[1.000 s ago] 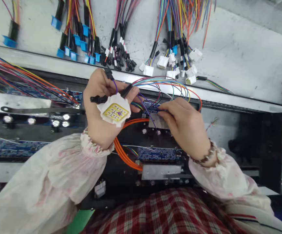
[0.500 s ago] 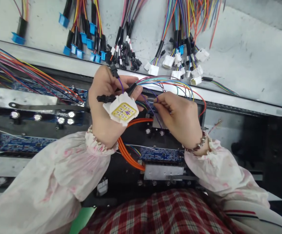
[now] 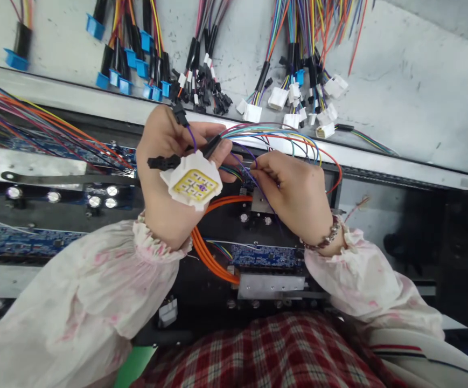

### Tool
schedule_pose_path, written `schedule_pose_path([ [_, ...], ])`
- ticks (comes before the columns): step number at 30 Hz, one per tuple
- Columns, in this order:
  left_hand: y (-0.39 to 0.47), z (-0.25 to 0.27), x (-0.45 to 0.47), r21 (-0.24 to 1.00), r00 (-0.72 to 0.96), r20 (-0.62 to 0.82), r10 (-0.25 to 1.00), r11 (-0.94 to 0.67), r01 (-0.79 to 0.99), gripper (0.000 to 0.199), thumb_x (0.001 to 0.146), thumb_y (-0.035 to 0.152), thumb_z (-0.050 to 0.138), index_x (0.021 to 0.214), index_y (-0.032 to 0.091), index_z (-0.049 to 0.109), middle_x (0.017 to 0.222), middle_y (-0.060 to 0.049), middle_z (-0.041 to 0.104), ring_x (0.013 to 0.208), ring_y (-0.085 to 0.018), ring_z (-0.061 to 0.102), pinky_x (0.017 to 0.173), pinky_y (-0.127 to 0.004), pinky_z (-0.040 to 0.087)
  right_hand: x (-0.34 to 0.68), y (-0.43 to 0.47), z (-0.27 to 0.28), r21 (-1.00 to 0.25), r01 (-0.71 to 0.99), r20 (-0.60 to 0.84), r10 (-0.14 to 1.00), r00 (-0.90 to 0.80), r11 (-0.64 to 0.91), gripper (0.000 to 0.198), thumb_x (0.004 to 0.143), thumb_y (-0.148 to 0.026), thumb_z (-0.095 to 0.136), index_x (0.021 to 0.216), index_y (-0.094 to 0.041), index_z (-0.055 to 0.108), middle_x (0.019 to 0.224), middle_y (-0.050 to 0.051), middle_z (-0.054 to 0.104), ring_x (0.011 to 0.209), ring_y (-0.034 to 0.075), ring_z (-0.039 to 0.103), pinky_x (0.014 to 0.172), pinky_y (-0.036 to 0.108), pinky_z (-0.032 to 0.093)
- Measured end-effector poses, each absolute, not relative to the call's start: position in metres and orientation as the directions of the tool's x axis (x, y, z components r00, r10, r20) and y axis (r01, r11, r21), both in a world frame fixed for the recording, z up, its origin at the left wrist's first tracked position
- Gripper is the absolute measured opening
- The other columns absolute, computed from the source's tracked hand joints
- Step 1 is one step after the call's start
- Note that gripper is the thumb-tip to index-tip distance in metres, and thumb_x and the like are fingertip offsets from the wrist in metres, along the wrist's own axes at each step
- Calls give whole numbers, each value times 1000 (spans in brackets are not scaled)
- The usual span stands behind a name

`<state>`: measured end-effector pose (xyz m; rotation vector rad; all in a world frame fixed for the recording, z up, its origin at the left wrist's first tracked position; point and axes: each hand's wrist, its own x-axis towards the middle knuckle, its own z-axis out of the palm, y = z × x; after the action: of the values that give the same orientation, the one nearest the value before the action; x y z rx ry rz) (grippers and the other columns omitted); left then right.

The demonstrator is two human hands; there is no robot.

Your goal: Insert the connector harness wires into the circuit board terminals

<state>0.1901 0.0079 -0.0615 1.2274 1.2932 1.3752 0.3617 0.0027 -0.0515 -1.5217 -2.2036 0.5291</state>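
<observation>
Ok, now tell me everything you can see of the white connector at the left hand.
The white connector looks like moulded plastic, blocky with an uneven outline. Its front has a yellow border around pale slotted cells, with some purple among them; no mating plug covers it. It sits tilted over the palm of the left hand, front turned toward the camera. A black sleeve shows behind its upper edge, and a black plug beside it. Its underside is hidden.

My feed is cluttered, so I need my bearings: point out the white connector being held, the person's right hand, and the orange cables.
Held white connector [image 3: 195, 184]: head view, on its yellow-edged face.
Right hand [image 3: 292, 186]: head view, back of the hand.
Orange cables [image 3: 207, 257]: head view, along their bend.
</observation>
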Motion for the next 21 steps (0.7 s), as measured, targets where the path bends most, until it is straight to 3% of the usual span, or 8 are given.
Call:
schedule_pose_path([
  [10, 8, -62, 189, 996, -151, 93, 984, -92, 14, 18, 82, 25, 78, 92, 19, 64, 101, -4, 72, 70, -21, 73, 50, -32, 62, 359, 2, -52, -502, 804, 67, 941, -331, 318, 11, 92, -18, 56, 93, -18, 67, 82, 0, 70, 74, 13, 63, 64, 26, 39],
  [14, 8, -61, 190, 998, -162, 69, 984, -67, 17, 14, 84, 23, 76, 88, 21, 62, 100, -2, 72, 69, -20, 73, 50, -32, 62, 359, -9, -39, -461, 846, 103, 963, -249, 268, 16, 96, -25, 53, 96, -16, 67, 88, 5, 70, 81, 16, 64, 70, 28, 43],
  [18, 7, -61, 192, 995, -178, 102, 979, -104, -1, 16, 84, 19, 75, 87, 21, 60, 96, -2, 72, 67, -19, 73, 48, -30, 62, 373, -22, -25, -449, 848, -25, 945, -326, 281, 19, 95, -27, 53, 84, -17, 64, 85, 6, 63, 82, 18, 61, 73, 31, 46],
  [21, 9, -62, 192, 990, -189, 122, 974, -133, -46, 24, 81, 20, 78, 84, 21, 54, 95, -2, 71, 66, -19, 72, 45, -29, 60, 392, -29, -19, -381, 886, -8, 958, -288, 263, 17, 94, -25, 52, 84, -18, 64, 85, 7, 61, 78, 18, 59, 70, 32, 46],
])
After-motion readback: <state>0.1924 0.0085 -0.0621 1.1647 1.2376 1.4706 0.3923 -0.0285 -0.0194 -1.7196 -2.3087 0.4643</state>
